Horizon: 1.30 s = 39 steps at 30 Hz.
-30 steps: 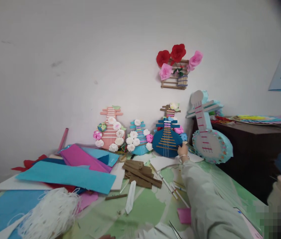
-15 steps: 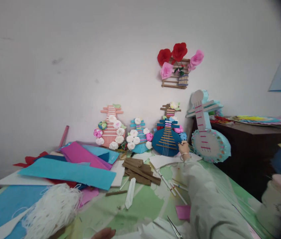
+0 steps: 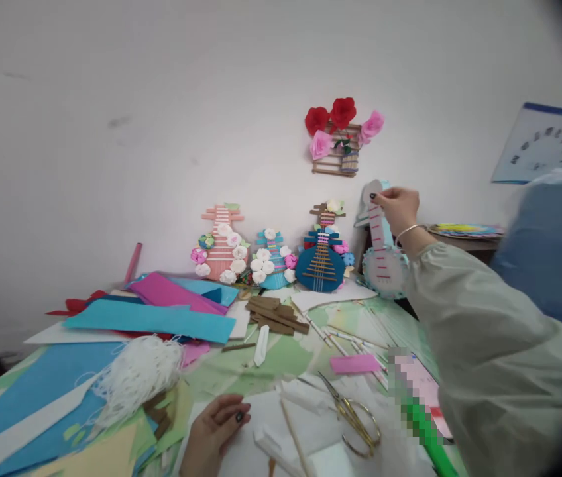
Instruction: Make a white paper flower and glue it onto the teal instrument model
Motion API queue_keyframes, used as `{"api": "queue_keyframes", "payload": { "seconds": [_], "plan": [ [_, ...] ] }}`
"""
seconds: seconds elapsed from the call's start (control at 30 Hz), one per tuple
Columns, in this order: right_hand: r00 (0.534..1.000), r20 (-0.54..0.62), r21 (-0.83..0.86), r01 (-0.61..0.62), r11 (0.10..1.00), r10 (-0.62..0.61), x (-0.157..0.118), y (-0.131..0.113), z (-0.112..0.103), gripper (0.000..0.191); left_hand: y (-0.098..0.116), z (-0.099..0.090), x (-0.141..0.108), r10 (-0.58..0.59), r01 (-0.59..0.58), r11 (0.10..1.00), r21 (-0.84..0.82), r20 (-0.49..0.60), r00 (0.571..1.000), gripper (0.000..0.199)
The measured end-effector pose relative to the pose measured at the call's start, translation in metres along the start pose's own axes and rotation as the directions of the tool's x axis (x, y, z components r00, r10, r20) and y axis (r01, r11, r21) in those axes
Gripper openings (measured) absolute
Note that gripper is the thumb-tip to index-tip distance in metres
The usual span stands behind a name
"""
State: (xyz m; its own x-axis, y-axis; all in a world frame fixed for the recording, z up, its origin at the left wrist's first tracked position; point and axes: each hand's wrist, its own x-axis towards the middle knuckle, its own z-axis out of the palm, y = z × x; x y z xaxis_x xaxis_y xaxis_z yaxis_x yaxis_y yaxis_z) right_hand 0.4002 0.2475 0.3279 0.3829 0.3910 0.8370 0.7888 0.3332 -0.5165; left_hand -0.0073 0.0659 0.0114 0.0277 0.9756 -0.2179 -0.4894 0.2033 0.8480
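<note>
My right hand (image 3: 399, 211) is raised at the right, its fingers pinched at the head of the pale blue and grey paper lute (image 3: 379, 228), which leans beside the wall. Low in the view, my left hand (image 3: 219, 427) hovers over or rests on white paper (image 3: 241, 457), fingers loosely curled and apart, with nothing in them. Gold-handled scissors (image 3: 358, 421) lie to its right. A dark blue lute (image 3: 321, 268), a light blue one (image 3: 275, 268) and a pink one (image 3: 220, 252) with paper flowers stand against the wall.
At the left are coloured paper sheets (image 3: 152, 319) and a tangle of white string (image 3: 139, 374). Brown strips (image 3: 276, 315) lie mid-table, near thin paper sticks (image 3: 321, 332). A pink piece (image 3: 355, 364) and a partly blurred phone (image 3: 425, 387) are at the right.
My right hand has risen from beside the dark blue lute to the head of the pale lute. My left hand has come further into view. The camera view has shifted.
</note>
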Motion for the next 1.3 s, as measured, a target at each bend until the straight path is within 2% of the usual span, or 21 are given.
{"api": "queue_keyframes", "payload": {
  "seconds": [0.03,0.1,0.13,0.17,0.2,0.23,0.27,0.33,0.4,0.43,0.47,0.53,0.6,0.67,0.73,0.83,0.97,1.03,1.17,1.23,1.3],
  "plan": [
    [0.999,0.010,0.046,0.030,0.998,-0.031,-0.008,-0.019,-0.013,0.031,0.001,0.001,-0.002,0.006,-0.006,1.000,0.020,-0.003,1.000,0.040],
    [0.983,0.128,0.164,0.106,0.981,-0.128,-0.040,-0.056,-0.037,0.030,0.002,0.003,-0.005,0.042,-0.042,0.997,0.065,0.005,0.999,0.041],
    [0.955,0.230,0.207,0.142,0.968,-0.189,-0.064,-0.073,-0.047,0.029,0.003,0.004,-0.007,0.062,-0.062,0.994,0.085,0.004,0.998,0.041],
    [0.900,0.357,0.246,0.168,0.955,-0.250,-0.091,-0.088,-0.057,0.025,0.004,0.005,-0.009,0.094,-0.096,0.990,0.104,0.025,0.995,0.041],
    [0.818,0.494,0.268,0.179,0.947,-0.294,-0.120,-0.102,-0.065,0.021,0.004,0.007,-0.013,0.121,-0.127,0.984,0.125,0.052,0.991,0.040],
    [0.707,0.629,0.266,0.194,0.944,-0.322,-0.152,-0.113,-0.073,0.016,0.005,0.010,-0.016,0.133,-0.143,0.979,0.146,0.079,0.988,0.040],
    [0.575,0.751,0.261,0.194,0.946,-0.325,-0.184,-0.124,-0.079,0.012,0.005,0.013,-0.020,0.148,-0.164,0.974,0.158,0.110,0.983,0.039],
    [0.323,0.898,0.259,0.160,0.953,-0.299,-0.248,-0.138,-0.088,0.011,0.003,0.019,-0.030,0.172,-0.203,0.966,0.157,0.193,0.966,0.040],
    [0.192,0.942,0.255,0.118,0.960,-0.274,-0.303,-0.146,-0.090,0.016,-0.002,0.025,-0.039,0.175,-0.225,0.963,0.151,0.286,0.942,0.042],
    [0.174,0.941,0.281,0.079,0.956,-0.291,-0.327,-0.147,-0.088,0.016,-0.006,0.027,-0.043,0.163,-0.223,0.963,0.152,0.333,0.929,0.043],
    [0.198,0.938,0.289,0.011,0.957,-0.285,-0.346,-0.147,-0.084,0.013,-0.009,0.028,-0.046,0.158,-0.225,0.963,0.148,0.366,0.917,0.044],
    [0.278,0.941,0.264,-0.238,0.935,-0.195,-0.376,-0.144,-0.073,0.018,-0.014,0.029,-0.051,0.160,-0.232,0.965,0.126,0.418,0.894,0.043],
    [0.356,0.933,0.256,-0.550,0.795,-0.054,-0.394,-0.139,-0.059,0.017,-0.018,0.029,-0.052,0.170,-0.233,0.967,0.101,0.424,0.889,0.039],
    [0.375,0.923,0.255,-0.758,0.600,0.082,-0.405,-0.131,-0.047,0.008,-0.019,0.029,-0.051,0.163,-0.213,0.973,0.086,0.396,0.904,0.035],
    [0.361,0.924,0.257,-0.832,0.491,0.128,-0.412,-0.124,-0.040,0.005,-0.019,0.029,-0.050,0.134,-0.174,0.982,0.077,0.364,0.922,0.033],
    [0.365,0.926,0.271,-0.818,0.507,0.094,-0.421,-0.115,-0.038,0.004,-0.022,0.028,-0.048,0.096,-0.126,0.990,0.068,0.337,0.937,0.034],
    [0.429,0.903,0.318,-0.712,0.625,0.029,-0.426,-0.110,-0.045,0.010,-0.029,0.026,-0.046,0.086,-0.121,0.989,0.083,0.345,0.935,0.033],
    [0.467,0.883,0.356,-0.616,0.703,-0.038,-0.425,-0.110,-0.048,0.013,-0.031,0.026,-0.045,0.083,-0.111,0.991,0.069,0.326,0.942,0.033],
    [0.557,0.815,0.398,-0.334,0.854,-0.162,-0.425,-0.109,-0.051,0.015,-0.029,0.026,-0.045,0.055,-0.076,0.996,0.056,0.301,0.952,0.034],
    [0.577,0.797,0.382,-0.249,0.890,-0.180,-0.427,-0.107,-0.052,0.014,-0.026,0.025,-0.045,0.026,-0.048,0.996,0.069,0.299,0.954,0.034],
    [0.576,0.796,0.362,-0.208,0.908,-0.186,-0.429,-0.107,-0.052,0.015,-0.023,0.024,-0.045,-0.010,-0.017,0.996,0.090,0.287,0.958,0.036]
  ]
}}
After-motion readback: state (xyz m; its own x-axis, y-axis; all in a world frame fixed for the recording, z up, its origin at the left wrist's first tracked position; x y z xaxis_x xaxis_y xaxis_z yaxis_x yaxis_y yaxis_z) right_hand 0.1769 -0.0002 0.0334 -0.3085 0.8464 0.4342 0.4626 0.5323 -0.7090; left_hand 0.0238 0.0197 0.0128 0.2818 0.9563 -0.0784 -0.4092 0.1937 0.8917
